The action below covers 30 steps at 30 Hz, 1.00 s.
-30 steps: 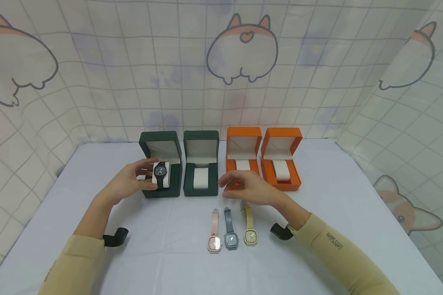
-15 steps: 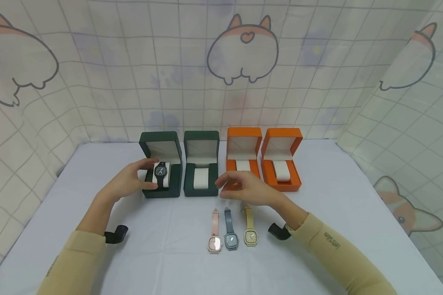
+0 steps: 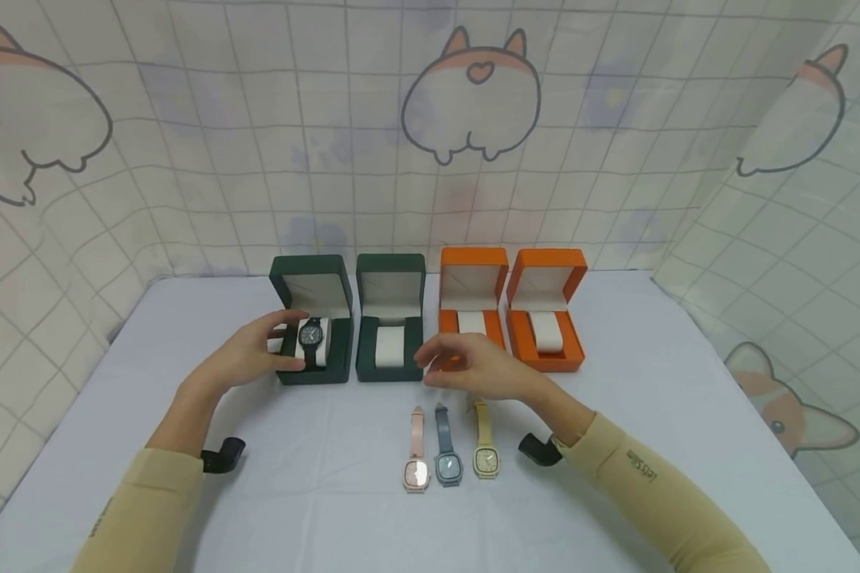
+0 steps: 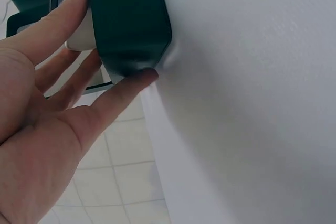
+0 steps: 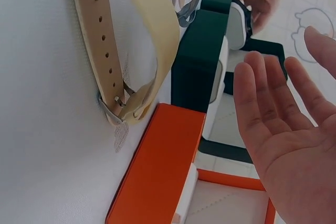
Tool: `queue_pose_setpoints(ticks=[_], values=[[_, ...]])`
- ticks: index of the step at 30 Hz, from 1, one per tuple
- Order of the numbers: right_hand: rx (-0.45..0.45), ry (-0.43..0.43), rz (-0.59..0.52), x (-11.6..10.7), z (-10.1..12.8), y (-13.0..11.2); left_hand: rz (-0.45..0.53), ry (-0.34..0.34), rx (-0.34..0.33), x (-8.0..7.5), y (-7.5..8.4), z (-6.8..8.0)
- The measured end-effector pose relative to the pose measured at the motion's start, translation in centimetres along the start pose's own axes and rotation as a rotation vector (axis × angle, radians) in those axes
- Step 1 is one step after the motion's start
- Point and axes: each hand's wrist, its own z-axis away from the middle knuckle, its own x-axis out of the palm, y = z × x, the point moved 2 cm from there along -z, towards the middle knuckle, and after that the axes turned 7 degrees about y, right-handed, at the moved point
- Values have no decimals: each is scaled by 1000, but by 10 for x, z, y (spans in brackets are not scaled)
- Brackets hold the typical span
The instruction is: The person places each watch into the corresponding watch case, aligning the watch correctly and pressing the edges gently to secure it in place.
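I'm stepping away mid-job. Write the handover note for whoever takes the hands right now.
Left hand: fingers round the left green box, thumb at its front corner, fingertips at the white cushion carrying the black watch.
Right hand: open, holding nothing, hovering in front of the left orange box.
Done: black watch sits on its cushion in the left green box, lid open.
Left: second green box, left orange box and right orange box are open, each with a bare cushion. Pink watch, blue-grey watch and yellow watch lie side by side on the table.
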Motion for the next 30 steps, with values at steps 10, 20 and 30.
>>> queue_pose_setpoints(ticks=[10, 20, 30], values=[[-46, -64, -3, 14, -11, 2, 24, -37, 37, 0, -4, 2], [-65, -91, 56, 20, -27, -9, 36, -34, 62, -1, -6, 4], [-163, -22, 111, 5, -55, -35, -6, 64, 36, -28, -8, 12]])
